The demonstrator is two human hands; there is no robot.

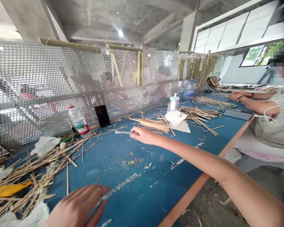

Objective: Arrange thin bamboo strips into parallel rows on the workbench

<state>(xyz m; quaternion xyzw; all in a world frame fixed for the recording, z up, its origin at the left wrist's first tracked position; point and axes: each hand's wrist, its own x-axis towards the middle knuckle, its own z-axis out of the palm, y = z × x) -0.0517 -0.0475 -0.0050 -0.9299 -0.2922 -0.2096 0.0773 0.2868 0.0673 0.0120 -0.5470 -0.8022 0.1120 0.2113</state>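
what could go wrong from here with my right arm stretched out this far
The right hand pinches a thin stick with the arm stretched out, so the stick may slip or snap. The bamboo strips just beyond it end in thin points and could prick the fingers. The left hand lies flat on the blue table among shavings, so a splinter is possible.
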